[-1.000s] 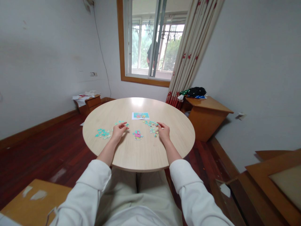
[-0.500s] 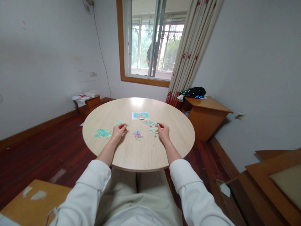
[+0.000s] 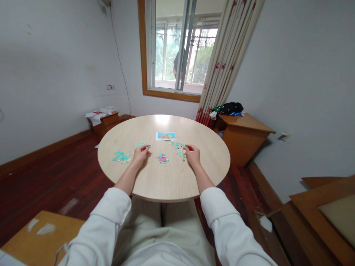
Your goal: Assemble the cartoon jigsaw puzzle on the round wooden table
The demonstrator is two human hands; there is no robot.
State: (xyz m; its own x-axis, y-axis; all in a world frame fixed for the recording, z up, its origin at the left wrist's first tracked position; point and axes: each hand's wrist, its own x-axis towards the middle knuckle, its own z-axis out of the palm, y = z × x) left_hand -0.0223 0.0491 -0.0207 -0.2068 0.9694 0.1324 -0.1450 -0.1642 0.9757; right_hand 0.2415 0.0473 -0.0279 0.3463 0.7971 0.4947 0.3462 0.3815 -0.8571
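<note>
My left hand (image 3: 141, 155) is over the table with its fingers pinched together. Teal jigsaw pieces (image 3: 142, 143) lie just beyond its fingertips, and a teal bit shows right by them; whether it is held is too small to tell. Closed in a pinch too, my right hand (image 3: 193, 154) touches the edge of a group of loose teal and yellow pieces (image 3: 177, 145); anything between its fingers is hidden. Between the hands lies a joined pink section of puzzle (image 3: 162, 159). Behind it is a picture card (image 3: 166, 136) with a teal scene.
Another heap of teal and pale pieces (image 3: 121, 157) lies at the left on the round wooden table (image 3: 166, 184). A wooden desk (image 3: 241, 136) bearing dark cloth stands to the right. A low cabinet (image 3: 109, 120) with papers is back left. Someone's dark clothing (image 3: 180, 62) shows through the window.
Both hands stay in nearly the same place; the fingers of the left hand shift slightly. The joined section and the card have not moved on the table.
</note>
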